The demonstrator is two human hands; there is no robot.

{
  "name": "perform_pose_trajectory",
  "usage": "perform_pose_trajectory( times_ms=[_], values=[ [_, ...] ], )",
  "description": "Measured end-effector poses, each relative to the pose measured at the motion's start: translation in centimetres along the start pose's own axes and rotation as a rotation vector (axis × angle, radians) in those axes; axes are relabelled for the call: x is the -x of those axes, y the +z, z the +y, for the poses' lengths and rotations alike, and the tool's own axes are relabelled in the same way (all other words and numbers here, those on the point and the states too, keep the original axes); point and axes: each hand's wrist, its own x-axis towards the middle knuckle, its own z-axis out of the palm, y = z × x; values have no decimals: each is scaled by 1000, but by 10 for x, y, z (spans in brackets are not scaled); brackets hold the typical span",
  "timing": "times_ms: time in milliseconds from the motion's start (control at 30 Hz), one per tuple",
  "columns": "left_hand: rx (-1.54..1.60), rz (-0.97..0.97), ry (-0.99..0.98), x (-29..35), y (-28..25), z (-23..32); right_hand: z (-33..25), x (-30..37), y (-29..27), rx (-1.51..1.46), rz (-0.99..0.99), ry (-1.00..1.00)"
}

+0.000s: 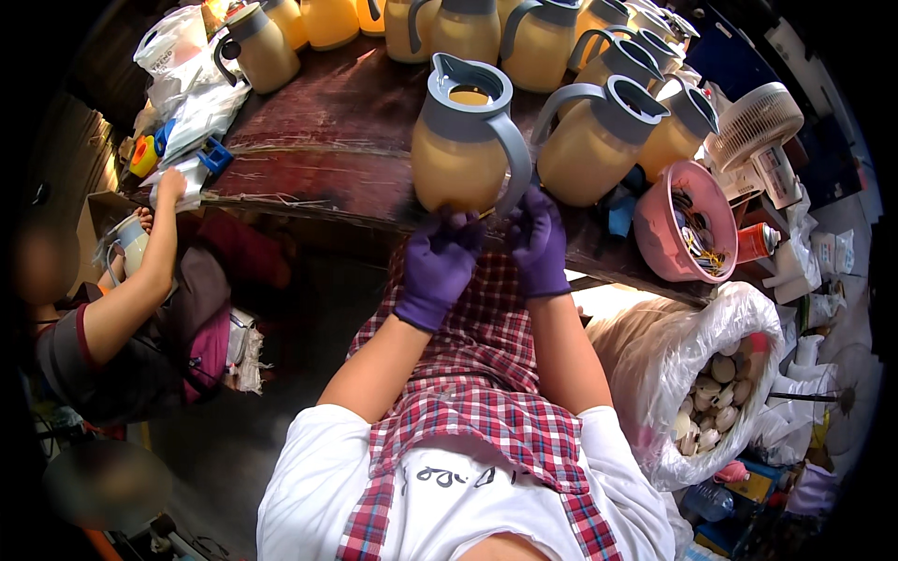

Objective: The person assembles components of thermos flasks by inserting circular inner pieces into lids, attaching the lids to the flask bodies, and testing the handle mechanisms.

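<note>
Left hand (pixel 438 266) and right hand (pixel 539 245), purple-gloved, curl beside the grey-collared spouted jug (pixel 460 154) at their twelve o'clock; whether they grip anything, I cannot tell. The pink basin (pixel 658 222) sits at three o'clock.

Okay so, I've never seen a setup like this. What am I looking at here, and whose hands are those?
There's no machine: a person is working with purple-gloved hands, the left hand and right hand. The picture comes from a wide camera on their head, looking down, so straight edges bend. On the dark red table stand many jugs, with one jug just beyond the hands. At the right sits a pink bowl. Something thin and yellowish shows between the hands; I can't tell what it is or which hand holds it.
</note>
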Motion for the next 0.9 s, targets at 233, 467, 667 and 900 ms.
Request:
perform_pose_trajectory(
  times_ms=[233,467,667,900],
  values=[
    [347,-153,-18,-39,34,105,-82,7,91,-17,-517,-527],
    [258,-216,72,-37,8,114,-117,16,116,761,-771,-985],
    [-418,-327,548,-49,2,157,-123,31,115,1035,-738,-1118],
    [-499,-8,459,-100,-77,167,-113,27,106,1037,-495,-1157]
  ],
)
